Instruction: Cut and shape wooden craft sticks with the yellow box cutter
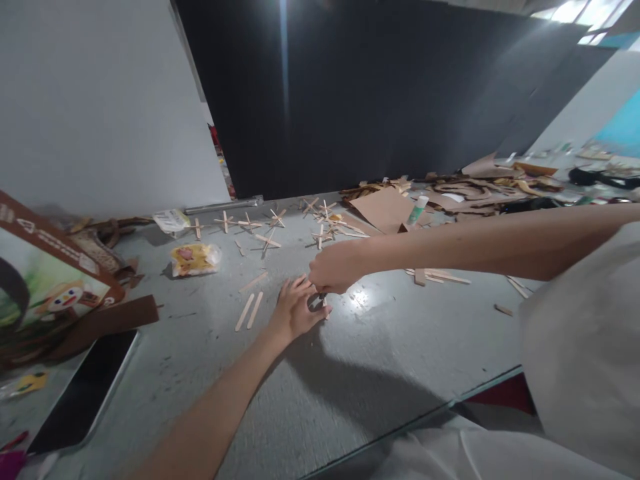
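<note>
My left hand [296, 312] rests on the grey tabletop, its thumb and fingers pinning down a short wooden craft stick [327, 312]. Directly over it, my right hand [339, 267] is closed in a fist. A small dark tool tip shows under the fist, against the stick; the rest of the tool is hidden. Left of my left hand lie two parallel craft sticks [249, 311] and one more loose stick [253, 282]. Several crossed-stick shapes [269, 243] are spread out beyond my hands.
A yellow snack packet [195, 259] lies left of the crosses. Brown cardboard [384, 208] and a glue stick [418, 209] are at the back. A phone [85, 393] and a printed box [50, 280] stand at left. Near me runs the table's edge [400, 437].
</note>
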A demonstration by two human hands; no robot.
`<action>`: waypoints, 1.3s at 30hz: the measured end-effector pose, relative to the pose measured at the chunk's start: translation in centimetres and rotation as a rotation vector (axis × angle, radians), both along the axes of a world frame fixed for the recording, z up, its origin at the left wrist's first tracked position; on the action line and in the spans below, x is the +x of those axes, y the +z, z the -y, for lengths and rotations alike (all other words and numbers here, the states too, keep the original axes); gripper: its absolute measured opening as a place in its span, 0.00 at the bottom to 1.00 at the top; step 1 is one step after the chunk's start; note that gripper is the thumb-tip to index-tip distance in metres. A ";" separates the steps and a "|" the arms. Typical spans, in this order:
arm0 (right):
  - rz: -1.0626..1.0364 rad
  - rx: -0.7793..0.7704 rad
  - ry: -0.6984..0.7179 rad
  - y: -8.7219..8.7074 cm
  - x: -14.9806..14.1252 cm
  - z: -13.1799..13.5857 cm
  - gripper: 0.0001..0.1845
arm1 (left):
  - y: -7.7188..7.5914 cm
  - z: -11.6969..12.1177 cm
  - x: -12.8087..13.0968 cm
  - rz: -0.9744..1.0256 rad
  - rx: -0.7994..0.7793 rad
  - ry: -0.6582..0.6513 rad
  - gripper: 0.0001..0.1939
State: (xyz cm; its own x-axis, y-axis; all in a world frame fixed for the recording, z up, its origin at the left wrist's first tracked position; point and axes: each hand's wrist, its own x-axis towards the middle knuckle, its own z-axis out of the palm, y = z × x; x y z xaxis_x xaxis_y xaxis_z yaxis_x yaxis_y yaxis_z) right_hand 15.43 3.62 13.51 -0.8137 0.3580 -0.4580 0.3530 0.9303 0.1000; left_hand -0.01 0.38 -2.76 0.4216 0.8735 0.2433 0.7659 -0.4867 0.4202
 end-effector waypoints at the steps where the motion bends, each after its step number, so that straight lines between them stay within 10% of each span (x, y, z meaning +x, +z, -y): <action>1: 0.026 0.013 0.000 0.3 -0.2 -0.2 0.13 | -0.1 0.0 0.0 0.001 0.006 0.003 0.17; 16: 0.027 0.276 0.066 -3.5 4.7 3.4 0.15 | -0.1 0.2 0.0 -0.009 0.000 0.023 0.22; 26: -0.093 -0.189 -0.171 -1.1 3.9 -1.8 0.20 | -0.4 -0.3 -0.5 -0.001 -0.003 -0.011 0.29; 34: -0.014 0.262 0.023 -2.7 3.8 1.7 0.13 | -0.3 -0.3 -0.5 -0.027 0.001 -0.009 0.26; 39: -0.008 0.083 -0.006 -1.1 2.9 0.3 0.13 | -0.6 -0.6 -0.6 -0.022 0.013 -0.044 0.28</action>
State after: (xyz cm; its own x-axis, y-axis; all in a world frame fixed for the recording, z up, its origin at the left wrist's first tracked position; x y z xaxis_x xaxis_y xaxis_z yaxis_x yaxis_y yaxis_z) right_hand 18.36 3.28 12.46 -0.8148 0.3993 -0.4203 0.3594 0.9168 0.1743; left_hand -0.62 0.94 -3.38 0.4646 0.8510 0.2448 0.7530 -0.5251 0.3966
